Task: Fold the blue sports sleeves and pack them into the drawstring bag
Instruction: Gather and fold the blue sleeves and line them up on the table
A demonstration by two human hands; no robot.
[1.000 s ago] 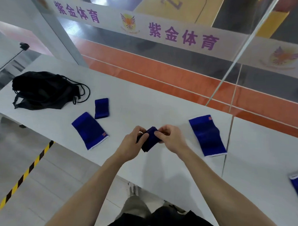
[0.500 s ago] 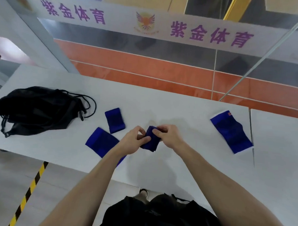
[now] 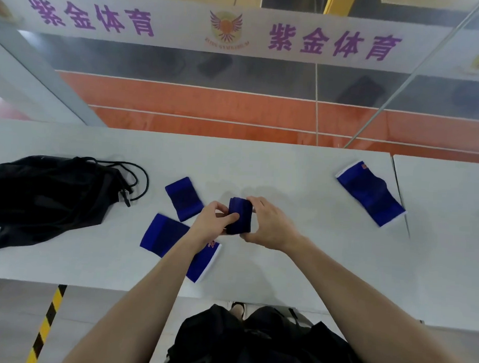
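Both hands met at the centre of the frame, over the white table. The left hand pinched the left edge of a folded blue sleeve between thumb and fingers. The right hand gripped the sleeve's right edge, fingers curled over the top and thumb beneath. The sleeve was held as a compact, dark blue bundle; whether it touched the table surface could not be determined.

Just left of the hands, a small folded sleeve lay flat on the table. Below it, a flat unfolded sleeve with a white hem lay partly hidden beneath the left forearm. At the right of the frame, a third sleeve, unfolded and white-edged, lay diagonally near the seam between two table sections. A sliver of another blue item showed at the far right edge.

The black drawstring bag lay slumped at the left of the frame, well apart from the hands, its cord looped toward the folded sleeve.

A white banner with purple characters crossed the top of the frame.
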